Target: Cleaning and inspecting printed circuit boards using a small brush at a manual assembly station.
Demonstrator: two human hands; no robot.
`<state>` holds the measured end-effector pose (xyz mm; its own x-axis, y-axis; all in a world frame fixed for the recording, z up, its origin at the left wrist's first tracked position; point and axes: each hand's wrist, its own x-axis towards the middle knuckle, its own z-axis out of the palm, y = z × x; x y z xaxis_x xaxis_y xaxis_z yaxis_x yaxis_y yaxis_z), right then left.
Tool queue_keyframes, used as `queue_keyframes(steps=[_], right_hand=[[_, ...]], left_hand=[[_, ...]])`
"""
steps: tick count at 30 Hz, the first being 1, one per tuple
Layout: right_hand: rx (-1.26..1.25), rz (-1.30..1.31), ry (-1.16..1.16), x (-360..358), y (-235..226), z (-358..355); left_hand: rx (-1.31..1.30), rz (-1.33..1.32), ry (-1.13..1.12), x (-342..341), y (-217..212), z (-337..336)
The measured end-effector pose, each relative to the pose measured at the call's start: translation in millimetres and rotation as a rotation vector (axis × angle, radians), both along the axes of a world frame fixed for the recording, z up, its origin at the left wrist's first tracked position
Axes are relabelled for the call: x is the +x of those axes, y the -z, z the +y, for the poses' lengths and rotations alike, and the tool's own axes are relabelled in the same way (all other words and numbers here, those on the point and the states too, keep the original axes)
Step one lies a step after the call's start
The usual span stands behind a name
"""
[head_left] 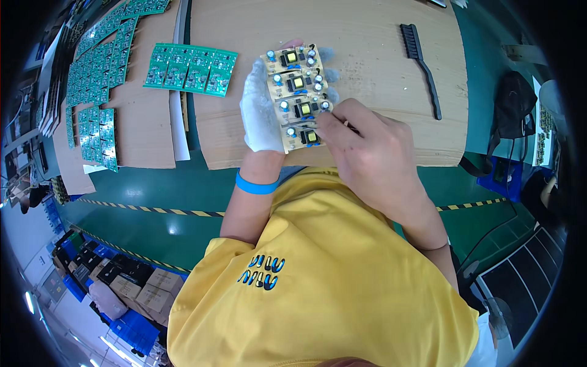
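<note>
Head view: the gloved left hand (258, 113) grasps a tan circuit-board panel (295, 93) over the cardboard (367, 67), the bare right hand (374, 144) at its four o'clock edge.
From the panel, a green board panel (191, 69) lies between nine and ten o'clock, more green boards (98, 70) farther that way; a black brush (422, 70) lies between two and three, a black bag (513, 104) near three. The right fingers hide the panel's lower right corner. The left palm supports the panel from beneath, fingertips showing past its right edge, blue wristband (257, 183) toward seven. The right hand bends inward, thumb and forefinger drawn together; whether they pinch anything, I cannot tell.
</note>
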<state>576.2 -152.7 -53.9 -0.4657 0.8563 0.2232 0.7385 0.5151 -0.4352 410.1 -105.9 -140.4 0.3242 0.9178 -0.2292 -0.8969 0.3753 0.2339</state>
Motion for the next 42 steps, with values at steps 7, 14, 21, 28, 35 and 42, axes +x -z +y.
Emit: queue_keyframes(steps=[7,14,21,28,35,42], right_hand=[[-0.032,0.131,0.048,25.0,5.0,-0.6],[-0.050,0.176,0.254,41.2,6.1,4.7],[0.274,0.067,0.345,53.3,27.5,30.3],[-0.938,0.941,0.067,30.5,32.9,12.7],[-1.211,1.376,-0.045,45.6,17.4,42.2],[-0.991,1.665,-0.137,94.1,-21.8,113.9]], left_hand=[[0.092,-0.161,0.084,-3.7,9.2,0.3],[0.092,-0.187,0.042,-4.4,7.4,1.5],[0.074,-0.043,-0.039,0.8,-6.3,-6.7],[0.150,0.106,-0.179,29.4,-59.5,-11.2],[0.642,1.238,-0.219,15.9,-78.3,40.8],[0.352,1.772,-0.896,-13.4,-84.3,187.1]])
